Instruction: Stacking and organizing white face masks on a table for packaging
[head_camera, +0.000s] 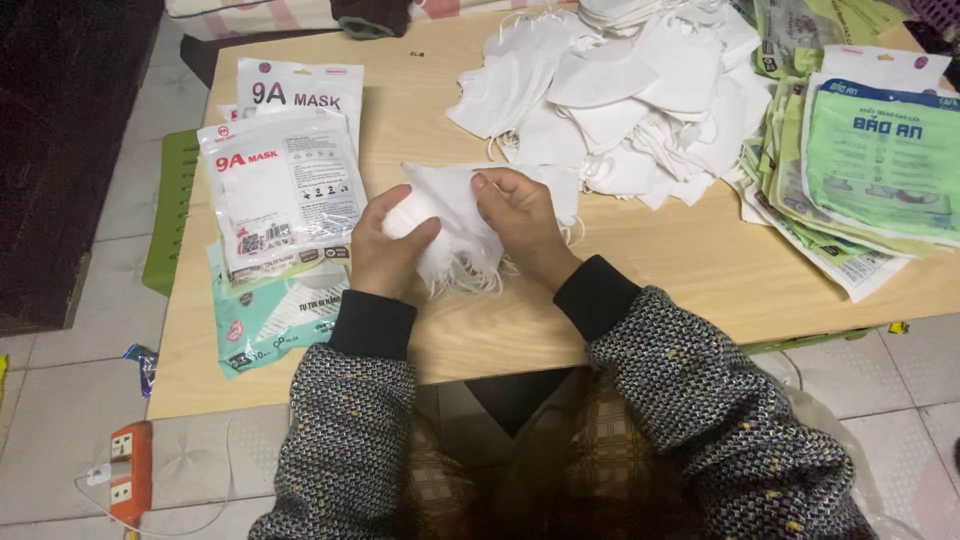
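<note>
Head view, left hand: the left hand (385, 250) is curled, palm turned inward, fingers closed around one end of a small stack of white masks (450, 225).
Head view, right hand: the right hand (520, 220) lies over the stack from above, thumb and fingertips pinching its upper edge; wrist bent toward the body.
Masks in hand: they are at the middle of the wooden table (660, 270), near its front edge, the ear loops hanging below; how many, I cannot tell.
Behind: a loose heap of white masks (630, 90).
Left side: filled mask packets (285, 190).
Right side: a pile of flat green-printed bags (860, 160).
</note>
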